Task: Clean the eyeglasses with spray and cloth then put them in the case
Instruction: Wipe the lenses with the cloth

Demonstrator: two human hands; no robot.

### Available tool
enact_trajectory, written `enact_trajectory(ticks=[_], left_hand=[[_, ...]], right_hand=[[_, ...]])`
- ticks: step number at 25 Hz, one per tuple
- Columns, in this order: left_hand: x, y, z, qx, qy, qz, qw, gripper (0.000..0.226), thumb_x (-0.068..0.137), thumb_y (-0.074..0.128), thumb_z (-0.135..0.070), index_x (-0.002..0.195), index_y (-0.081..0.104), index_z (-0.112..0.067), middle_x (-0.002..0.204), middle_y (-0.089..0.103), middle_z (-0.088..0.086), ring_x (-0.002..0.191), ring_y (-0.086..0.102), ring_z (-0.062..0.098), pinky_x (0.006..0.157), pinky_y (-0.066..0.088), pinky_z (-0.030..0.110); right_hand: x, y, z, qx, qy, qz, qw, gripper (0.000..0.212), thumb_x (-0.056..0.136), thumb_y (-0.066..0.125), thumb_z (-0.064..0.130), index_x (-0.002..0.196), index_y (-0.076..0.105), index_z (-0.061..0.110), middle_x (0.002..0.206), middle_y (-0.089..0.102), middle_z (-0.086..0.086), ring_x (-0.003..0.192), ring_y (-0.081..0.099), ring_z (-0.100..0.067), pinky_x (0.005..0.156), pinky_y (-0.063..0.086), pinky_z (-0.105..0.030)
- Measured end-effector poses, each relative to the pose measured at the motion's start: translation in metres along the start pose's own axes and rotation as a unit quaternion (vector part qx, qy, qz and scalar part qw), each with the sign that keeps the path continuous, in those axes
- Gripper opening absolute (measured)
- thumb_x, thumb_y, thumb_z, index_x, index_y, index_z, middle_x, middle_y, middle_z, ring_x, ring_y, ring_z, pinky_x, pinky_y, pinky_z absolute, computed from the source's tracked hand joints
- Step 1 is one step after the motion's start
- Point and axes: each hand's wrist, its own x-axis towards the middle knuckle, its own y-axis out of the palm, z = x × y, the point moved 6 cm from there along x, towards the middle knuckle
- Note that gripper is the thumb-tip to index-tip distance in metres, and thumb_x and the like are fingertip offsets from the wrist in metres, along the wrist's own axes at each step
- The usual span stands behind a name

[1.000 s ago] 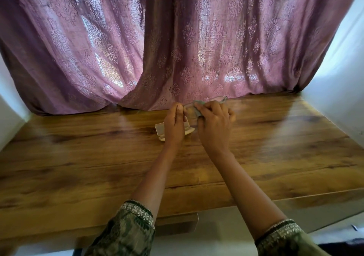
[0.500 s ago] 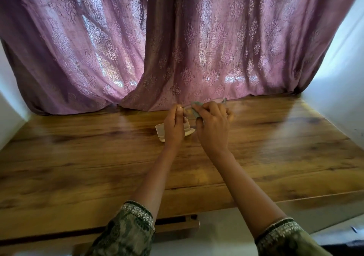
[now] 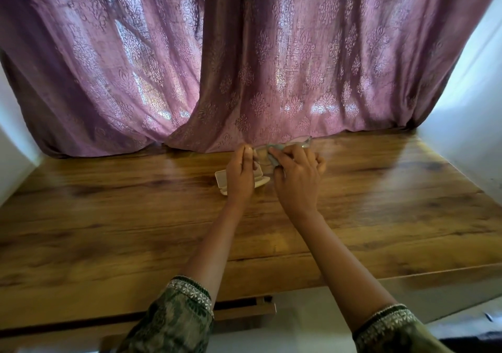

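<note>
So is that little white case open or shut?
Open: the case lies on the table with lid spread flat, partly hidden behind the left hand.

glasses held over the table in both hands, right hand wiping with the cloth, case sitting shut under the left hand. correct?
Not quite: the case is open, not shut; the head view shows its lid raised past the left hand. The rest stands: both hands hold the glasses over the table, and the right hand wipes with the cloth.
</note>
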Motion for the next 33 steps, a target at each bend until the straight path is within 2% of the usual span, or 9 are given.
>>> enact_trajectory(ticks=[7,10,14,18,21,23,26,29,33], left_hand=[[0.005,-0.001,-0.002,0.003,0.002,-0.006,1.0,0.035,0.1,0.032,-0.014,0.068,0.041,-0.027,0.063,0.04,-0.008,0.059,0.038,0.004,0.06,0.035,0.025],[0.004,0.0,0.002,-0.003,-0.004,-0.001,1.0,0.034,0.1,0.031,-0.014,0.069,0.043,-0.024,0.064,0.044,-0.005,0.056,0.041,0.0,0.059,0.038,0.017],[0.003,0.003,0.001,-0.003,-0.004,-0.004,1.0,0.033,0.1,0.032,-0.014,0.07,0.045,-0.022,0.064,0.047,-0.004,0.057,0.043,0.004,0.058,0.039,0.016],[0.005,0.003,0.0,-0.012,-0.005,-0.008,1.0,0.033,0.1,0.032,-0.014,0.071,0.043,-0.024,0.065,0.044,-0.006,0.06,0.04,0.004,0.061,0.037,0.024],[0.005,0.0,0.001,-0.017,-0.008,-0.018,1.0,0.034,0.1,0.031,-0.014,0.07,0.043,-0.027,0.065,0.043,-0.007,0.059,0.04,0.001,0.06,0.037,0.019],[0.005,0.0,0.0,-0.018,-0.004,-0.014,1.0,0.034,0.1,0.03,-0.013,0.07,0.043,-0.024,0.065,0.045,-0.004,0.058,0.042,0.0,0.059,0.038,0.014],[0.005,0.002,0.0,-0.013,0.002,-0.009,1.0,0.031,0.1,0.03,-0.012,0.074,0.046,-0.012,0.066,0.047,-0.002,0.06,0.043,0.007,0.061,0.038,0.018],[0.005,0.002,-0.001,-0.012,0.002,-0.009,1.0,0.029,0.1,0.03,-0.012,0.077,0.046,-0.008,0.065,0.046,-0.002,0.059,0.043,0.003,0.061,0.038,0.017],[0.006,0.0,-0.001,-0.005,-0.005,-0.015,1.0,0.028,0.1,0.03,-0.013,0.076,0.043,-0.014,0.066,0.042,-0.005,0.062,0.039,0.007,0.062,0.036,0.022]], right_hand=[[-0.009,0.007,0.015,-0.001,-0.048,0.004,0.999,0.03,0.077,0.055,0.017,0.101,0.071,0.027,0.089,0.065,0.002,0.084,0.06,-0.023,0.083,0.029,-0.038],[-0.009,0.004,0.004,-0.007,-0.031,0.003,0.999,0.029,0.073,0.062,0.013,0.098,0.072,0.025,0.088,0.066,0.0,0.083,0.06,-0.024,0.084,0.03,-0.04],[0.007,0.0,0.003,0.003,-0.006,-0.006,1.0,0.028,0.077,0.055,0.015,0.098,0.072,0.021,0.087,0.065,-0.001,0.084,0.059,-0.024,0.084,0.025,-0.036],[-0.001,0.005,0.019,-0.001,-0.052,0.003,0.999,0.028,0.076,0.057,0.016,0.099,0.071,0.024,0.089,0.065,0.001,0.085,0.06,-0.023,0.084,0.027,-0.037],[-0.008,0.005,0.016,-0.014,-0.064,0.021,0.998,0.032,0.075,0.052,0.017,0.099,0.071,0.026,0.09,0.065,0.001,0.087,0.06,-0.024,0.085,0.029,-0.039],[-0.004,0.002,0.008,-0.01,-0.042,0.02,0.999,0.031,0.075,0.05,0.017,0.097,0.072,0.025,0.09,0.065,-0.001,0.086,0.06,-0.025,0.086,0.03,-0.041],[0.009,-0.003,0.001,-0.004,-0.004,0.005,1.0,0.029,0.077,0.051,0.017,0.096,0.072,0.022,0.088,0.064,-0.001,0.086,0.059,-0.025,0.086,0.027,-0.04],[0.017,-0.001,0.009,0.01,-0.006,0.005,1.0,0.033,0.079,0.045,0.023,0.098,0.072,0.022,0.089,0.064,0.0,0.087,0.058,-0.024,0.085,0.029,-0.04],[-0.004,0.008,0.017,0.001,-0.052,0.029,0.998,0.03,0.076,0.059,0.015,0.102,0.071,0.025,0.09,0.065,0.001,0.087,0.059,-0.024,0.084,0.03,-0.041]])
